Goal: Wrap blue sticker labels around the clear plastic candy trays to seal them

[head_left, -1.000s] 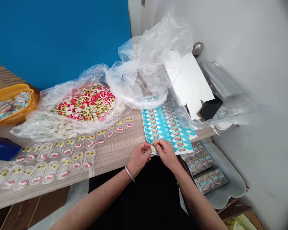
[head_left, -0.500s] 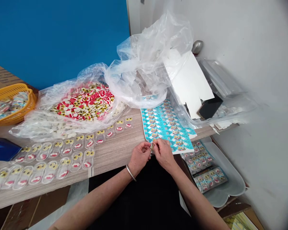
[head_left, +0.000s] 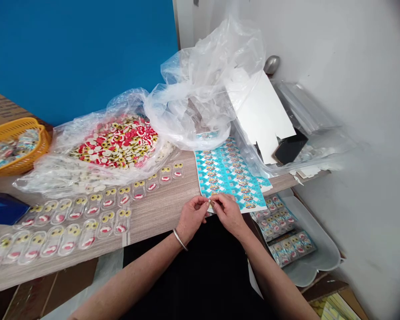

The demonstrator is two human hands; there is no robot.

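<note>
My left hand (head_left: 192, 218), with a metal bangle on its wrist, and my right hand (head_left: 229, 214) meet at the table's front edge. Their fingertips pinch a small yellowish piece (head_left: 211, 203), too small to identify. Just behind my right hand lies a printed sheet of blue-and-white candy cards (head_left: 231, 175), with its lower corner partly under my fingers. To the left of my left hand stand rows of clear blister trays (head_left: 93, 229), each holding candy eyes and a red-and-white mouth.
A plastic bag of red, white and yellow candies (head_left: 116, 142) lies at the back of the wood-grain table (head_left: 160, 213). An orange basket (head_left: 16, 146) and a blue object (head_left: 3, 208) stand far left. A white tray of packaged cards (head_left: 282, 222) sits below the table's right side.
My hands have drawn closer together around the small piece, and the fingertips now meet over it. The view has shifted slightly. The sheet and trays have not visibly moved.
</note>
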